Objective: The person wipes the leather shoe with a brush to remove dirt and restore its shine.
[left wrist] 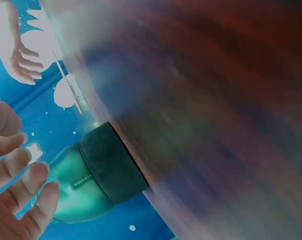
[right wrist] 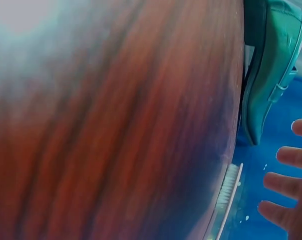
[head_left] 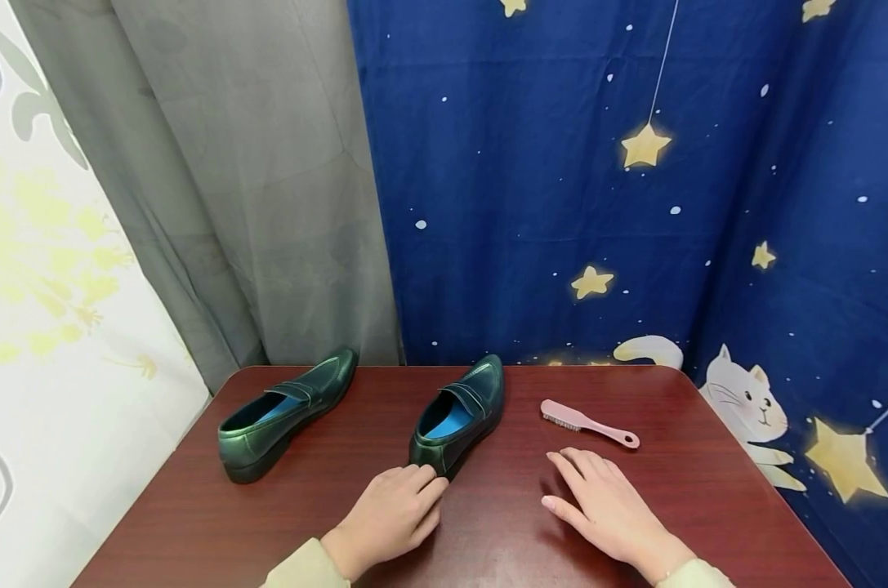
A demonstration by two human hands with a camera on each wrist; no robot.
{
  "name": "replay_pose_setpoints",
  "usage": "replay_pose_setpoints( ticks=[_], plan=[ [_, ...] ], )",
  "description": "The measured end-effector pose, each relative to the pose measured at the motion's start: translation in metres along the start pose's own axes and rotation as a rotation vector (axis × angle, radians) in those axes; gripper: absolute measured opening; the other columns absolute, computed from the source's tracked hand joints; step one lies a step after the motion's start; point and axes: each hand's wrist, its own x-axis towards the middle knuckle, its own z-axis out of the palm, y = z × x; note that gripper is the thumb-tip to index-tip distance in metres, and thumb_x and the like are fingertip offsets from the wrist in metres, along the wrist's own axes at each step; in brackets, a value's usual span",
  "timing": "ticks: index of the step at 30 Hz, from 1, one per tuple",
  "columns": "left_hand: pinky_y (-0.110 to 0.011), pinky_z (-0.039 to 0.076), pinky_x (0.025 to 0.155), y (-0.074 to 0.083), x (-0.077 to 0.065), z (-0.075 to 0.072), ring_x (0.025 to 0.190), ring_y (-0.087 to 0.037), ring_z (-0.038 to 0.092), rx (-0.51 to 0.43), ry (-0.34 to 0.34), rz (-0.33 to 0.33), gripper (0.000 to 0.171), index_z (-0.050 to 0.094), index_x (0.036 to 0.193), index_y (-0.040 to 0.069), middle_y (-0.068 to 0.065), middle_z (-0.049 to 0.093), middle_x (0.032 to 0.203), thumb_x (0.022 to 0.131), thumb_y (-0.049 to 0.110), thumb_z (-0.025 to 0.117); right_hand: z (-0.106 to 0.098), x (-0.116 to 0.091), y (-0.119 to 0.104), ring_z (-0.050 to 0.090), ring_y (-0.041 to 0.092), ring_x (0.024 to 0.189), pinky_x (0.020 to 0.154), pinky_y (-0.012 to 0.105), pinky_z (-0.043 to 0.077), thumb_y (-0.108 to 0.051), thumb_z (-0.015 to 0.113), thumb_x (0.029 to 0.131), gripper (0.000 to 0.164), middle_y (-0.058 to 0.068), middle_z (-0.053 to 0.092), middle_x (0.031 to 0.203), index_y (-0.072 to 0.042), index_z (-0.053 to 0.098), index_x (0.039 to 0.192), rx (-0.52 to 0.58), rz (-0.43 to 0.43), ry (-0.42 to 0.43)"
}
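Two dark green loafers with blue insoles stand on the table, toes pointing away. My left hand (head_left: 395, 510) is right behind the heel of the middle loafer (head_left: 460, 412), its fingertips overlapping the heel in the head view. From the left wrist, the fingers (left wrist: 38, 175) look loosely bent, with nothing held. My right hand (head_left: 605, 502) hovers low over the table, fingers spread and holding nothing. Just beyond it lies a pink brush (head_left: 589, 424), bristles (right wrist: 229, 185) to one side and a hole in its handle end. The other loafer (head_left: 285, 416) sits farther left.
The reddish-brown wooden table (head_left: 502, 523) has rounded far corners. Behind its far edge hang a grey curtain (head_left: 267, 180) and a blue curtain (head_left: 517, 180) with stars and a white cat. A pale patterned panel (head_left: 61, 327) is along the left.
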Motion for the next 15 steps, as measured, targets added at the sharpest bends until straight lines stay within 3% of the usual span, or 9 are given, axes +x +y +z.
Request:
replay_pose_setpoints(
  ticks=[3, 10, 15],
  plan=[
    [-0.026, 0.046, 0.059, -0.003, 0.000, 0.001, 0.070, -0.010, 0.051, -0.010, 0.015, -0.012, 0.021, 0.065, 0.105, 0.020, 0.007, 0.055, 0.088, 0.085, 0.023, 0.072, 0.001, 0.002, 0.004, 0.058, 0.024, 0.117, 0.098, 0.048, 0.047, -0.052, 0.064, 0.095, 0.056, 0.003, 0.062, 0.124, -0.012, 0.062, 0.134, -0.027, 0.009, 0.038],
    [-0.023, 0.047, 0.058, -0.011, 0.000, 0.003, 0.067, -0.006, 0.047, -0.021, 0.022, -0.036, 0.015, 0.064, 0.107, 0.021, 0.008, 0.054, 0.089, 0.093, 0.026, 0.066, -0.003, 0.008, 0.010, 0.059, 0.026, 0.115, 0.096, 0.050, 0.048, -0.054, 0.058, 0.099, 0.055, 0.007, 0.063, 0.121, -0.009, 0.064, 0.130, -0.037, 0.070, 0.034],
    [-0.022, 0.049, 0.059, -0.016, 0.001, 0.002, 0.068, -0.006, 0.048, -0.026, 0.059, -0.028, 0.015, 0.065, 0.109, 0.021, 0.007, 0.056, 0.093, 0.095, 0.027, 0.062, 0.000, 0.011, 0.016, 0.060, 0.030, 0.112, 0.096, 0.051, 0.049, -0.051, 0.062, 0.097, 0.053, 0.009, 0.064, 0.119, -0.008, 0.064, 0.128, -0.064, 0.071, 0.053]
  ],
)
